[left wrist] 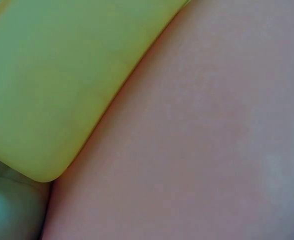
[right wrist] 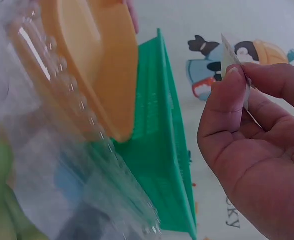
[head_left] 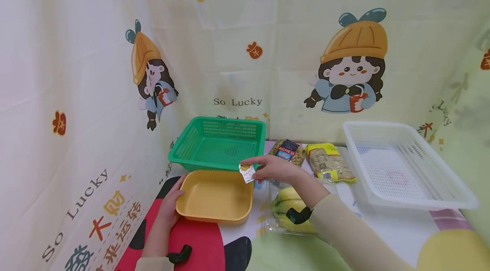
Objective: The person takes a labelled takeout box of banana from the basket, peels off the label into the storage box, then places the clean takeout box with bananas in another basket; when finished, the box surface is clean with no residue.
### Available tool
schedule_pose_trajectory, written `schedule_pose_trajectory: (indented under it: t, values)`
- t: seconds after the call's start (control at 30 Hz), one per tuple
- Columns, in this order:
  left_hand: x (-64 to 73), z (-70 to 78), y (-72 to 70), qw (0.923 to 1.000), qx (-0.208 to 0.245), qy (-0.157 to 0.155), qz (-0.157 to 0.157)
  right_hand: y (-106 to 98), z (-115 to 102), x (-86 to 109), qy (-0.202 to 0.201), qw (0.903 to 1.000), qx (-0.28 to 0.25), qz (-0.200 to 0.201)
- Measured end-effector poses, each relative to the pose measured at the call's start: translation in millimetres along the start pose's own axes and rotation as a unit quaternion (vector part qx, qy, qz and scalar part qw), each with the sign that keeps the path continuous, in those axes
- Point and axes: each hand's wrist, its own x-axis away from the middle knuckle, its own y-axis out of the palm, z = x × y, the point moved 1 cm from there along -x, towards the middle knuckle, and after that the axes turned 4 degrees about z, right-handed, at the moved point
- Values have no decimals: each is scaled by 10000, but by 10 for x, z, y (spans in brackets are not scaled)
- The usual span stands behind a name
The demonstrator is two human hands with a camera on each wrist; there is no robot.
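My left hand (head_left: pixel 170 205) lies along the left side of a yellow plastic basin (head_left: pixel 214 194), fingers extended against its outer wall and thumb at the rim. The basin's wall (left wrist: pixel 62 80) fills the upper left of the left wrist view. Above the basin's right rim, my right hand (head_left: pixel 275 169) pinches a small white paper label (head_left: pixel 246 173) with a banana picture between thumb and forefinger. In the right wrist view the label (right wrist: pixel 231 57) is seen nearly edge-on. Under the right forearm is a clear plastic box (head_left: pixel 271 220) holding bananas (head_left: pixel 285 207).
A green slotted basket (head_left: pixel 218 160) stands behind the basin, against the curtain. Right of it lie a pasta bag (head_left: pixel 288 150) labelled AGNESI and a yellow-and-clear food bag (head_left: pixel 331 162). A white slotted basket (head_left: pixel 432 196) stands at the far right.
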Motion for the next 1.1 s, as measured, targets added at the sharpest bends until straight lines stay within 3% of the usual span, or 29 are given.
schedule_pose_trajectory:
  t: [0.17,0.37,0.7,1.1]
  values:
    - [13,1,-10,10000,-14,-64,48,210,24,-210,-7,9995,-246,-184]
    - [27,1,-18,10000,-2,-42,47,457,5,-431,-62,9993,-190,-320]
    - [8,6,-14,9999,-34,36,125,803,-4,-755,188,9984,-121,-510]
    - [-9,18,20,9994,-44,-135,314,1045,35,-1048,269,9987,287,-317]
